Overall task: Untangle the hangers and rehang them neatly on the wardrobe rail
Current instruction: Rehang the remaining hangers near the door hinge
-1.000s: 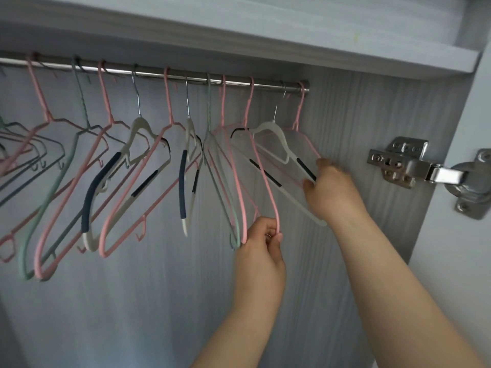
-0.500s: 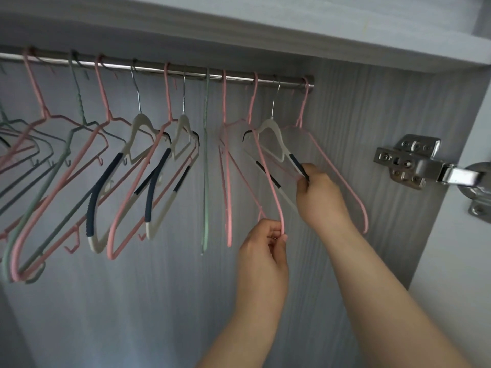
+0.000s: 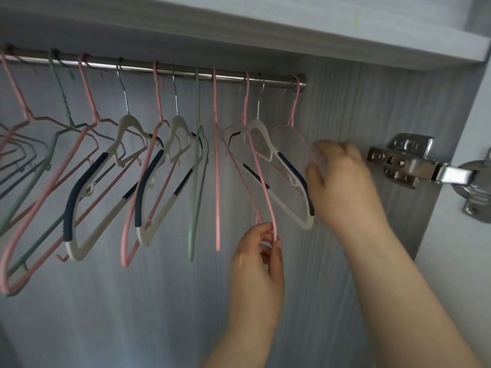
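A steel wardrobe rail (image 3: 186,71) carries several hangers in pink, green and cream with navy grips. My left hand (image 3: 259,258) pinches the lower end of a pink wire hanger (image 3: 261,181) that hangs near the rail's right end. Beside it hangs a cream hanger with navy grips (image 3: 284,166). My right hand (image 3: 342,181) is just right of that cream hanger, blurred, fingers curled at the last pink hanger (image 3: 293,107), whose lower part smears in motion. Whether it grips that hanger is unclear.
The wardrobe's side wall (image 3: 358,107) stands close behind my right hand, with a metal door hinge (image 3: 409,163) on it. A shelf (image 3: 318,30) runs above the rail. The hangers at the left (image 3: 79,168) overlap and lean into each other.
My right hand has left the cream hanger's navy grip and moved right toward the last pink hanger, which now swings. My left hand keeps its pinch on the pink wire hanger.
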Tool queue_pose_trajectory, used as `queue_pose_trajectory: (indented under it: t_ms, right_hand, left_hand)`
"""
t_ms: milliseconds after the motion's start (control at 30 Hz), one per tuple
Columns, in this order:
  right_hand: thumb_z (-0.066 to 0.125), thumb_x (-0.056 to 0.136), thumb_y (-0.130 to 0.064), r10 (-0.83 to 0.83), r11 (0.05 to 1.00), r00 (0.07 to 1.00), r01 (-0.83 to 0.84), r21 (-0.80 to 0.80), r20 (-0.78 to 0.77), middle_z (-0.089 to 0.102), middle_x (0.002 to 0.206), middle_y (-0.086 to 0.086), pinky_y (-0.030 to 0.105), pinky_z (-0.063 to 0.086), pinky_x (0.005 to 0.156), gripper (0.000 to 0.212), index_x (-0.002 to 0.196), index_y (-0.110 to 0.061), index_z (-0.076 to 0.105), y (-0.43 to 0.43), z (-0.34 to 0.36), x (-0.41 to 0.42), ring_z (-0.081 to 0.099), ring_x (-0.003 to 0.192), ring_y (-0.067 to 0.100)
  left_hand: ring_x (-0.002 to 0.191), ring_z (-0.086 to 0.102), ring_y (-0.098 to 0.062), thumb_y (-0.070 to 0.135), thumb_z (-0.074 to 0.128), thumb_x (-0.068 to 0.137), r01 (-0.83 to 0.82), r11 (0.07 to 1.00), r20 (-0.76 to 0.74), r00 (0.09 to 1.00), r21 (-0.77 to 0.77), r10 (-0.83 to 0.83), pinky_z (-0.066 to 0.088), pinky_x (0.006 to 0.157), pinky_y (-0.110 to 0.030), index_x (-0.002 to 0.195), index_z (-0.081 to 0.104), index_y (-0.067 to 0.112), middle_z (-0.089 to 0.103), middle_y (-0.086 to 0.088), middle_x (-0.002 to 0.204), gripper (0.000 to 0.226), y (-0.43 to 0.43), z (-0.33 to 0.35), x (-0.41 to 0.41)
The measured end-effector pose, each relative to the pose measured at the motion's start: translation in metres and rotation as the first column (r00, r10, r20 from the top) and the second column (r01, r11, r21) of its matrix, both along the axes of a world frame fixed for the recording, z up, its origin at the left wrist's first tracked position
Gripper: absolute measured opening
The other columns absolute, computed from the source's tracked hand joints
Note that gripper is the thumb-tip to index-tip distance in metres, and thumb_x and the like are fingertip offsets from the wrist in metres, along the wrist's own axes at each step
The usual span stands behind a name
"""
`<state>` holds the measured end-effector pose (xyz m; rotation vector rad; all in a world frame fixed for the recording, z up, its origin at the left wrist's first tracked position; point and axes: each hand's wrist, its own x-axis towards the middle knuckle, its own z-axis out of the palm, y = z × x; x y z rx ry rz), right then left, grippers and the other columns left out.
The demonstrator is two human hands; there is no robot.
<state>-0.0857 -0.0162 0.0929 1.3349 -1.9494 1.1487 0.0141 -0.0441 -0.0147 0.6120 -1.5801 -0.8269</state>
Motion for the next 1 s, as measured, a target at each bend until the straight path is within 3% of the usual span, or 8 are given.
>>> queue_pose_trajectory:
  t_ms: [67,233,433,567,633,767,867,1000]
  right_hand:
    - [0.050,0.088,-0.011,-0.029,0.997,0.999,0.026,-0.074,-0.031,0.050,0.127,0.018,0.031,0.036,0.095,0.038,0.125,-0.009,0.054,0.007,0.010,-0.005,0.051,0.114,0.036]
    - [0.044,0.088,-0.004,-0.071,0.990,0.997,0.068,0.120,0.017,0.051,0.128,0.019,0.032,0.041,0.086,0.034,0.121,-0.007,0.055,-0.004,0.013,-0.007,0.052,0.114,0.036]
    - [0.041,0.095,-0.032,0.054,0.971,0.978,-0.098,0.218,0.199,0.060,0.116,0.018,0.033,0.044,0.083,0.035,0.113,-0.005,0.054,-0.031,0.009,-0.002,0.056,0.111,0.035]
    - [0.041,0.091,-0.046,0.254,0.865,0.715,-0.469,0.179,0.651,0.058,0.108,0.006,0.033,0.042,0.094,0.044,0.111,-0.009,0.053,-0.053,0.007,0.007,0.056,0.099,0.020]
    - [0.049,0.090,-0.034,0.284,0.838,0.621,-0.531,0.126,0.730,0.061,0.107,0.005,0.031,0.047,0.091,0.044,0.123,-0.006,0.050,-0.060,0.002,0.010,0.058,0.090,0.016]
    - [0.036,0.095,-0.007,0.299,0.868,0.661,-0.488,0.092,0.689,0.057,0.087,0.007,0.028,0.049,0.063,0.032,0.125,-0.006,0.048,-0.066,-0.006,0.008,0.052,0.070,0.018]
    - [0.032,0.094,-0.005,0.295,0.925,0.774,-0.378,0.035,0.560,0.050,0.073,0.003,0.035,0.046,0.072,0.033,0.119,-0.005,0.054,-0.064,-0.008,-0.009,0.050,0.074,0.022]
    - [0.032,0.093,-0.003,0.299,0.939,0.786,-0.344,-0.019,0.541,0.047,0.067,-0.001,0.024,0.038,0.062,0.033,0.113,-0.005,0.058,-0.061,-0.009,-0.024,0.043,0.058,0.013]
  left_hand:
    - [0.075,0.055,-0.006,0.009,0.054,0.086,0.001,1.000,0.000,1.000,-0.002,-0.001,0.042,0.060,-0.007,0.093,0.057,0.025,0.059,0.006,0.078,0.018,0.001,0.000,0.001]
    - [0.073,0.055,-0.008,0.008,0.055,0.085,-0.015,0.999,0.019,1.000,-0.035,0.016,0.042,0.060,-0.008,0.095,0.056,0.025,0.058,0.006,0.080,0.019,0.001,-0.003,0.002]
    - [0.077,0.055,-0.006,0.006,0.053,0.086,-0.028,0.998,0.041,0.999,-0.055,0.030,0.044,0.065,-0.008,0.097,0.057,0.028,0.057,0.011,0.086,0.025,-0.002,-0.004,0.005]
    - [0.080,0.055,-0.006,0.002,0.051,0.086,-0.030,0.996,0.062,0.997,-0.083,0.035,0.045,0.068,-0.009,0.099,0.054,0.035,0.057,0.011,0.088,0.035,-0.003,-0.005,0.008]
    - [0.080,0.055,-0.006,0.003,0.051,0.086,-0.034,0.996,0.066,0.997,-0.088,0.040,0.044,0.068,-0.008,0.101,0.058,0.030,0.058,0.010,0.087,0.032,-0.005,-0.006,0.009]
    - [0.081,0.056,-0.004,0.003,0.051,0.086,-0.042,0.995,0.075,0.996,-0.086,0.048,0.043,0.070,-0.006,0.102,0.061,0.027,0.061,0.012,0.088,0.030,-0.008,-0.009,0.011]
    - [0.081,0.056,-0.004,0.003,0.052,0.086,-0.054,0.993,0.076,0.995,-0.104,0.062,0.043,0.070,-0.006,0.101,0.062,0.024,0.061,0.012,0.087,0.029,-0.010,-0.009,0.011]
    - [0.080,0.056,-0.004,0.003,0.052,0.085,-0.058,0.993,0.073,0.995,-0.101,0.065,0.045,0.070,-0.009,0.100,0.062,0.024,0.060,0.013,0.086,0.028,-0.011,-0.010,0.009]
